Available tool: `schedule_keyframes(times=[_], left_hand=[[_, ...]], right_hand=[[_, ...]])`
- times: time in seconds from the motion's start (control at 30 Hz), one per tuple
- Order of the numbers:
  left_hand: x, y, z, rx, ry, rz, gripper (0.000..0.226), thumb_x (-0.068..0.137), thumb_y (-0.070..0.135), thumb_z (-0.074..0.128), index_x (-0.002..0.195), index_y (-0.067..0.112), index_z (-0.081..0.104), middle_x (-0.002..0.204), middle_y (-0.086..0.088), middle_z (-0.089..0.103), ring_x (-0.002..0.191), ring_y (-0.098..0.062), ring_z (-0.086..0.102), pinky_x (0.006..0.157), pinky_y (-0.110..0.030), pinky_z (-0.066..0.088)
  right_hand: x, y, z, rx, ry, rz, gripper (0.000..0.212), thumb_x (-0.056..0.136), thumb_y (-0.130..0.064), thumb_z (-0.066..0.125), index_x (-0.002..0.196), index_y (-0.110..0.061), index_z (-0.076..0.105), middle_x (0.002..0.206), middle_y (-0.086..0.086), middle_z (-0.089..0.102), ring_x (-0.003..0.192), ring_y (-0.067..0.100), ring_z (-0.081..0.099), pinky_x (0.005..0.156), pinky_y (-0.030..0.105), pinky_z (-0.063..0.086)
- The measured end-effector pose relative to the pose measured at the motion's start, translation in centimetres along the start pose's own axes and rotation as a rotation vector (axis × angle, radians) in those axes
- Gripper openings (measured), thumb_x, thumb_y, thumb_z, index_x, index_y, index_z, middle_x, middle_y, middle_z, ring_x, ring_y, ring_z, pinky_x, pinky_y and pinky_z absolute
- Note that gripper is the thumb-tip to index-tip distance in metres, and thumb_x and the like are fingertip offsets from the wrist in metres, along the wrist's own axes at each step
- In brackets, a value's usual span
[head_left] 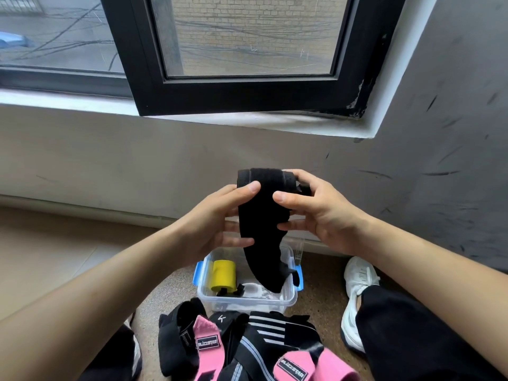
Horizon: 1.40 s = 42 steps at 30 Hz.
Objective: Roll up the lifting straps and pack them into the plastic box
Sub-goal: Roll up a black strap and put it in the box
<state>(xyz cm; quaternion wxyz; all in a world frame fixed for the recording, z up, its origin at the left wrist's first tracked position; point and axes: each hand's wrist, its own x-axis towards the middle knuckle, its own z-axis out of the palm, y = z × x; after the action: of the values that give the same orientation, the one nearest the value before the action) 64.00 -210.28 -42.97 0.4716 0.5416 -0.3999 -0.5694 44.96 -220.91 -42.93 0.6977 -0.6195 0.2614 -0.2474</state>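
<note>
Fingers (239,241) of left hand (217,218) and right hand (327,215) grip the half-rolled black strap (261,243), tail dangling over the plastic box (247,303) at six o'clock. Slack thumbs could let it unwind.

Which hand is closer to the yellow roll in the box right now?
Left. The left hand grips the black strap almost directly above the yellow roll; the right hand holds it further to the right.
</note>
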Motion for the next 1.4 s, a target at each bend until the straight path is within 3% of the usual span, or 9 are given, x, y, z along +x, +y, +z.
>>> schedule_keyframes(times=[0.07, 0.2, 0.33, 0.43, 0.53, 0.7, 1.0, 1.27, 1.4], left_hand=[[-0.1, 0.1, -0.1, 0.004, 0.01, -0.036, 0.062, 0.079, 0.062, 0.066, 0.127, 0.022, 0.065, 0.116, -0.006, 0.076, 0.104, -0.024, 0.075, 0.09, -0.042, 0.061], [-0.1, 0.3, 0.0, 0.032, 0.06, 0.008, 0.045, 0.088, 0.056, 0.066, 0.123, 0.027, 0.067, 0.105, -0.003, 0.075, 0.09, -0.021, 0.075, 0.068, -0.03, 0.061], [-0.1, 0.2, -0.2, 0.033, 0.079, 0.074, 0.038, 0.091, 0.042, 0.065, 0.126, 0.028, 0.068, 0.103, 0.006, 0.073, 0.084, -0.015, 0.072, 0.071, -0.026, 0.057], [-0.1, 0.1, -0.3, 0.023, 0.084, 0.113, 0.044, 0.085, 0.04, 0.077, 0.126, 0.024, 0.068, 0.104, 0.004, 0.073, 0.085, -0.015, 0.07, 0.073, -0.026, 0.055], [0.0, 0.0, -0.5, -0.006, 0.079, 0.16, 0.048, 0.083, 0.036, 0.074, 0.128, 0.023, 0.066, 0.115, -0.002, 0.076, 0.095, -0.017, 0.073, 0.078, -0.028, 0.056], [-0.2, 0.0, -0.4, -0.037, 0.051, 0.214, 0.051, 0.081, 0.02, 0.079, 0.13, 0.019, 0.064, 0.117, -0.018, 0.074, 0.102, -0.023, 0.074, 0.074, -0.026, 0.058], [0.0, -0.3, -0.9, -0.028, -0.036, 0.185, 0.058, 0.08, 0.018, 0.076, 0.133, 0.034, 0.062, 0.122, -0.006, 0.072, 0.112, -0.024, 0.072, 0.081, -0.032, 0.06], [-0.3, 0.1, -0.6, -0.006, -0.03, 0.015, 0.049, 0.085, 0.051, 0.073, 0.128, 0.031, 0.065, 0.111, -0.003, 0.075, 0.096, -0.031, 0.076, 0.068, -0.03, 0.061], [0.0, -0.1, -1.0, 0.024, 0.006, 0.027, 0.05, 0.081, 0.047, 0.073, 0.126, 0.025, 0.065, 0.103, 0.004, 0.072, 0.083, -0.02, 0.075, 0.062, -0.025, 0.055]], right_hand=[[0.1, 0.1, 0.0, -0.001, -0.014, -0.018, 0.058, 0.074, -0.012, 0.085, 0.126, -0.022, 0.062, 0.113, 0.002, 0.069, 0.101, 0.021, 0.071, 0.078, 0.037, 0.058], [0.3, 0.6, -0.1, -0.03, -0.05, -0.033, 0.062, 0.072, -0.002, 0.078, 0.126, -0.026, 0.062, 0.117, 0.011, 0.063, 0.099, 0.024, 0.07, 0.077, 0.041, 0.059], [0.1, 0.5, 0.1, -0.087, -0.07, -0.043, 0.063, 0.074, -0.003, 0.077, 0.128, -0.029, 0.06, 0.12, 0.014, 0.061, 0.099, 0.025, 0.071, 0.075, 0.04, 0.06], [0.0, 0.1, 0.2, -0.066, -0.078, 0.007, 0.054, 0.079, -0.018, 0.077, 0.129, -0.032, 0.06, 0.116, 0.008, 0.066, 0.098, 0.025, 0.071, 0.074, 0.041, 0.06], [-0.3, -0.4, 0.3, -0.055, -0.115, 0.096, 0.042, 0.09, -0.043, 0.068, 0.13, -0.033, 0.06, 0.112, 0.004, 0.066, 0.091, 0.03, 0.07, 0.074, 0.044, 0.061], [-0.7, -0.7, 0.6, -0.053, -0.088, 0.168, 0.052, 0.088, -0.061, 0.061, 0.127, -0.026, 0.062, 0.109, 0.006, 0.067, 0.083, 0.025, 0.072, 0.069, 0.04, 0.059], [-0.6, -0.5, 0.4, 0.039, -0.047, 0.105, 0.041, 0.083, -0.03, 0.073, 0.121, -0.021, 0.059, 0.098, 0.005, 0.065, 0.076, 0.023, 0.069, 0.059, 0.032, 0.057], [-0.2, 0.3, 0.5, 0.0, -0.056, -0.026, 0.049, 0.075, -0.011, 0.079, 0.118, -0.025, 0.061, 0.102, 0.009, 0.066, 0.091, 0.026, 0.071, 0.068, 0.041, 0.063], [-0.4, 0.5, 0.7, -0.139, -0.058, -0.099, 0.053, 0.085, 0.005, 0.073, 0.128, -0.021, 0.058, 0.101, 0.006, 0.063, 0.086, 0.021, 0.069, 0.065, 0.037, 0.063]])
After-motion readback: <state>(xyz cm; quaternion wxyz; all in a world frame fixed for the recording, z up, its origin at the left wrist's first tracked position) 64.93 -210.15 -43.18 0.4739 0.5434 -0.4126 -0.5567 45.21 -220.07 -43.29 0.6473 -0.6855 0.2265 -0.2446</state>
